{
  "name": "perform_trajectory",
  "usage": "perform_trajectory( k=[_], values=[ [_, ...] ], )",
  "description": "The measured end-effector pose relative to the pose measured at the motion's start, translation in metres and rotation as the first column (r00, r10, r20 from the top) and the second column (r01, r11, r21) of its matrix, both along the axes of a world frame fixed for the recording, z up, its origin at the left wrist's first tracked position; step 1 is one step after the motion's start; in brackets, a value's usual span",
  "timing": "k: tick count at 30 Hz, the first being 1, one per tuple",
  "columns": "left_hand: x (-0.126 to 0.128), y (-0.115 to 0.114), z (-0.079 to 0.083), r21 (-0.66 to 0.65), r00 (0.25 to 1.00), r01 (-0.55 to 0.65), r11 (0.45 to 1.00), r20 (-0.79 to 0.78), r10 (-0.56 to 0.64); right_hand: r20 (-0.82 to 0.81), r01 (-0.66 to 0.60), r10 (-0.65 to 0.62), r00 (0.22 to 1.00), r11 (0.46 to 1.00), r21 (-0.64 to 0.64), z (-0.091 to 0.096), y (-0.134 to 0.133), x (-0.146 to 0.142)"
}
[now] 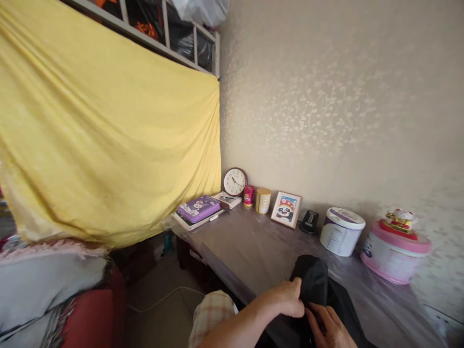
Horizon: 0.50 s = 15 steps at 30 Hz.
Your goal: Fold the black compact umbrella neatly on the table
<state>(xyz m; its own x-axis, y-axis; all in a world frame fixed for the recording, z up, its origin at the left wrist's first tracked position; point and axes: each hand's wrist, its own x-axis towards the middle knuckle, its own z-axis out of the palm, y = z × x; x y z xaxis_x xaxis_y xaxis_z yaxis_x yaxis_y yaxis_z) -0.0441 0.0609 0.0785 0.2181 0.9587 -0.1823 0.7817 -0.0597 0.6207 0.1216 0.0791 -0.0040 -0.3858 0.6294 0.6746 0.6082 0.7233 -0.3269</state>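
A black cloth bag or garment [314,285] lies on the desk [250,251] near its front edge. My left hand [286,298] is closed in a pinch on the black fabric's left edge. My right hand [329,328] lies below it at the bottom of the view, fingers curled against the same fabric. Part of the black cloth runs out of the frame under my hands.
Along the wall stand a round clock [234,181], a red tin [248,195], a yellow tin [263,200], a framed panda picture [286,210], a white tub [341,231] and a pink tin [393,251]. A purple case [198,209] lies on books. A yellow sheet [108,130] hangs at left.
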Motion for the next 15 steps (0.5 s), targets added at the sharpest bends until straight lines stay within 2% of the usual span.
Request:
perform_trajectory(
  k=[5,8,11,13,15],
  values=[
    [-0.009,0.001,0.003,-0.066,0.995,-0.012,0.998,0.098,0.019,0.018,0.073,-0.073,0.997,0.997,0.015,0.003,-0.011,-0.006],
    [-0.003,-0.002,0.0,-0.02,0.988,-0.099,0.995,0.113,0.101,0.012,0.067,-0.067,0.998,0.997,0.03,0.006,-0.016,-0.007],
    [0.006,-0.004,-0.006,0.039,0.976,-0.194,0.98,0.103,0.189,-0.021,0.046,-0.047,0.999,0.999,-0.028,0.008,-0.014,-0.003],
    [0.01,-0.004,-0.009,0.06,0.971,-0.22,0.974,0.104,0.213,-0.061,0.067,-0.071,0.996,0.995,-0.071,0.009,-0.008,0.001],
    [0.011,-0.003,-0.012,0.072,0.967,-0.235,0.969,0.116,0.226,-0.118,0.123,-0.129,0.985,0.991,-0.059,0.008,0.003,0.002]
  ],
)
